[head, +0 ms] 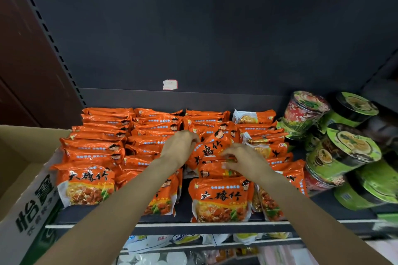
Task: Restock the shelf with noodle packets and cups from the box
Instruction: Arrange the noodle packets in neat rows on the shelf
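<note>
Gripping orange noodle pkt (210, 149) w/ both hands, tilted atop 3rd row | L hand (181, 148) curled on its left edge | R hand (243, 157) pinching its lower right | shelf (163, 225) full of pkt rows | noodle cups (336, 142) stacked at right | box (28, 180) at left edge

- orange noodle packets (103, 148) fill the shelf (185, 211) in four overlapping rows running front to back; the front ones face up
- one tilted packet (210, 150) sits atop the third row
- green and red noodle cups (342, 153) lie tipped, piled at the right
- cardboard box (28, 189) at the left, flap open
</note>
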`<state>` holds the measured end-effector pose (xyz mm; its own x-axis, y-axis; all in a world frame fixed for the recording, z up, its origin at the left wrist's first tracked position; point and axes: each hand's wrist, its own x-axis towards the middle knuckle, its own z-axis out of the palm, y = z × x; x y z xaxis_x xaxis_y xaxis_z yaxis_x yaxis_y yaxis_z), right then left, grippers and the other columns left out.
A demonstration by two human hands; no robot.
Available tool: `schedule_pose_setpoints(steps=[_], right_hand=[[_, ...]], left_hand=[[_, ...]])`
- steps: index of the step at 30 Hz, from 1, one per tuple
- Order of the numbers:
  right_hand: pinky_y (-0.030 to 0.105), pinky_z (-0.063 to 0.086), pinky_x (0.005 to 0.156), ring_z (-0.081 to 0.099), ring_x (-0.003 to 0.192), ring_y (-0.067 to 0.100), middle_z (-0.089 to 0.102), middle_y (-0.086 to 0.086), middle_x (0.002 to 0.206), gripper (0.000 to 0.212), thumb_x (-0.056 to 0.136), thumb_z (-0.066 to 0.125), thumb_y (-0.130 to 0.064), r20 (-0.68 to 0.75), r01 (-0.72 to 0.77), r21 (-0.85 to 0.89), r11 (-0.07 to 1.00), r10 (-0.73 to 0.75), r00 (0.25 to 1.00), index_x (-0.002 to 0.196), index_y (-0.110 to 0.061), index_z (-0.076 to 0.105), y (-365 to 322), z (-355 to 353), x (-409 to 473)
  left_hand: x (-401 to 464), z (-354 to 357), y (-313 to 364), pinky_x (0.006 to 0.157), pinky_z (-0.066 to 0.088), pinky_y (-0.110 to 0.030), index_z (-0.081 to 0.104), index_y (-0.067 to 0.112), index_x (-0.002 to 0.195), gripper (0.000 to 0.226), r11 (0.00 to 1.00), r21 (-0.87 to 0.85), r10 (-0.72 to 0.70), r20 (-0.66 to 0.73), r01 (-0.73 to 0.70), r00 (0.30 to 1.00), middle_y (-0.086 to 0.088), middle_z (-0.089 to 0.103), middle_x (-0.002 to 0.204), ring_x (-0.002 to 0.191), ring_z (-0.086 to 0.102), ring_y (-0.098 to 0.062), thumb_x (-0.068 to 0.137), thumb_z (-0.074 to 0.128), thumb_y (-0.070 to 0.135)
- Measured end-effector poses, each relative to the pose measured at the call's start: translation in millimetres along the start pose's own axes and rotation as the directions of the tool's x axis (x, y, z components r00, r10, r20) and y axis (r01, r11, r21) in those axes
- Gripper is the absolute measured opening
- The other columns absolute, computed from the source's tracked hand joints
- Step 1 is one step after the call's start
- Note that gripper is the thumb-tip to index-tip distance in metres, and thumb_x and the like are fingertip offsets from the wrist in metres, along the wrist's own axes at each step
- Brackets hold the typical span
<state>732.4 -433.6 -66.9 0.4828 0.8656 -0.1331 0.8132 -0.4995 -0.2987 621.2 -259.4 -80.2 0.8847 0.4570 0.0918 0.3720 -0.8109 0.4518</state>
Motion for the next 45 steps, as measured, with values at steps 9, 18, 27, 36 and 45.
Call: schedule_pose_setpoints(steps=[9,18,27,36,45], right_hand=[[0.029,0.049,0.08,0.062,0.097,0.016,0.064,-0.001,0.109,0.016,0.092,0.058,-0.014,-0.135,-0.04,-0.151,0.988,0.019,0.991,0.103,-0.02,0.067,-7,5,9],[0.023,0.045,0.067,0.065,0.09,0.013,0.071,-0.005,0.094,0.009,0.089,0.063,-0.019,-0.292,-0.138,0.084,0.987,0.156,0.943,0.097,-0.021,0.068,-3,-1,5],[0.028,0.04,0.099,0.052,0.12,0.018,0.055,0.002,0.132,0.047,0.088,0.065,-0.031,-0.047,-0.097,0.19,0.977,0.108,0.993,0.132,-0.019,0.052,4,-6,-9],[0.032,0.044,0.095,0.054,0.115,0.021,0.055,0.003,0.124,0.056,0.082,0.071,-0.02,-0.109,-0.106,0.105,0.989,0.118,0.987,0.134,-0.022,0.049,5,12,-7],[0.037,0.046,0.095,0.052,0.118,0.021,0.055,0.002,0.13,0.053,0.083,0.069,-0.035,-0.096,-0.135,0.121,0.984,0.147,0.984,0.132,-0.025,0.05,2,15,-11]], left_hand=[[-9,-2,-10,0.086,0.051,-0.026,0.059,0.017,0.117,0.028,0.983,-0.173,0.057,0.006,-0.055,0.998,0.001,0.057,0.113,0.096,0.059,-0.011,0.09,0.059,0.01],[-25,-8,-6,0.08,0.053,-0.026,0.066,0.018,0.096,0.026,0.978,-0.204,0.077,0.197,-0.036,0.977,0.008,0.067,0.087,0.084,0.064,-0.007,0.076,0.076,0.032],[-20,5,5,0.083,0.053,-0.031,0.067,0.019,0.105,0.025,0.994,-0.081,0.091,0.322,-0.068,0.942,0.002,0.07,0.101,0.09,0.065,-0.013,0.082,0.071,0.029],[-15,-4,14,0.078,0.055,-0.032,0.065,0.019,0.096,0.011,0.917,-0.393,0.074,0.008,-0.065,0.997,0.002,0.064,0.091,0.081,0.063,-0.014,0.086,0.067,0.017],[-26,-1,4,0.106,0.038,-0.039,0.049,0.015,0.133,0.062,0.997,0.051,0.037,0.221,-0.05,0.975,0.001,0.043,0.133,0.119,0.048,-0.02,0.081,0.069,0.042]])
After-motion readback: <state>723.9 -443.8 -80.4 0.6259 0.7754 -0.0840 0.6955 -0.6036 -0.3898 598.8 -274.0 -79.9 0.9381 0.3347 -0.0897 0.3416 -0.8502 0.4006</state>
